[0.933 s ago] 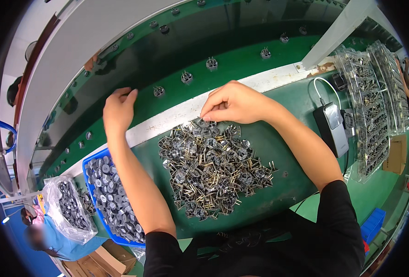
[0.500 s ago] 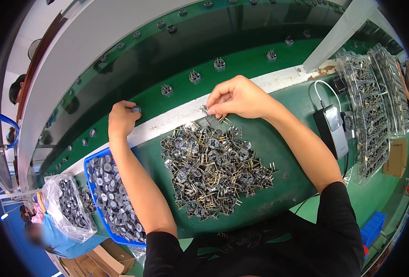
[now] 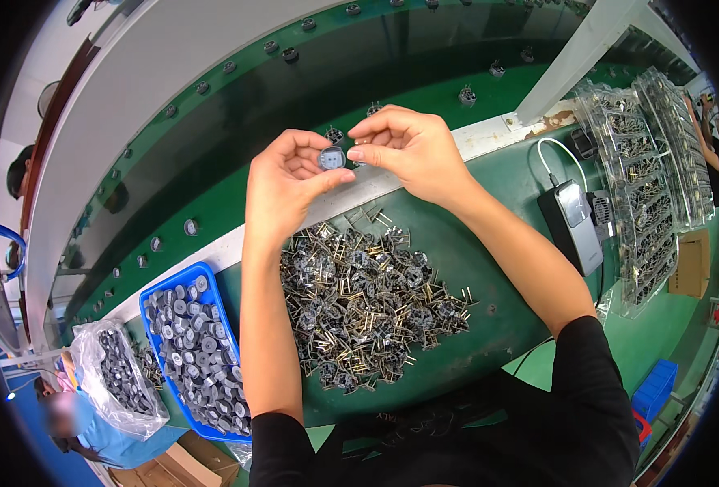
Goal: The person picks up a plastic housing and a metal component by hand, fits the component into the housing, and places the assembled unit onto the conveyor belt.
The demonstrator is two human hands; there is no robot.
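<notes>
My left hand holds a round grey plastic cap between thumb and fingers, its face turned up. Close on its right, my right hand is pinched; whatever small thing it may grip is mostly hidden by the fingertips. Both hands are above the white rail at the belt's near edge. Below them lies a heap of small dark parts with brass pins on the green tabletop. Left of my left forearm, a blue tray holds many similar grey caps.
Beyond the rail, a green conveyor belt carries scattered pinned parts and caps. A clear plastic bag of caps sits at far left. At right are a power bank with a white cable and clear trays of pinned parts. A person is at lower left.
My left hand has come rightward from the belt's edge with the grey cap, close to my right hand. My right hand has risen slightly from beside the heap.
</notes>
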